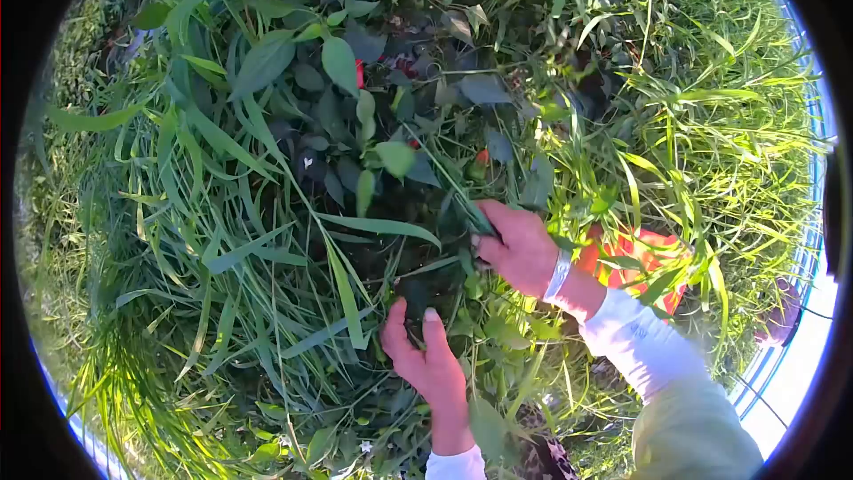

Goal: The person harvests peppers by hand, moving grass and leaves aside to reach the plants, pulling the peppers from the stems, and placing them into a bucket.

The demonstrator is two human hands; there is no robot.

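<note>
Among dense green leaves and long grass blades, my right hand (pixel 520 251) is closed round a bunch of grass stems (pixel 466 204), right of the middle of the view. Lower down and to the left, my left hand (pixel 426 356) has its thumb and fingers apart, with dark leaves at the fingertips and nothing visibly held. A small red pepper (pixel 482 157) shows just above my right hand. Another red fruit (pixel 360 74) is partly hidden behind a broad leaf farther up.
Right of my right wrist lies an orange-red object (pixel 644 267), partly covered by leaves. Tall grass (pixel 231 240) fills the left side, and bright grass (pixel 729 142) stands at the right. Small white flowers (pixel 365 446) show near the bottom.
</note>
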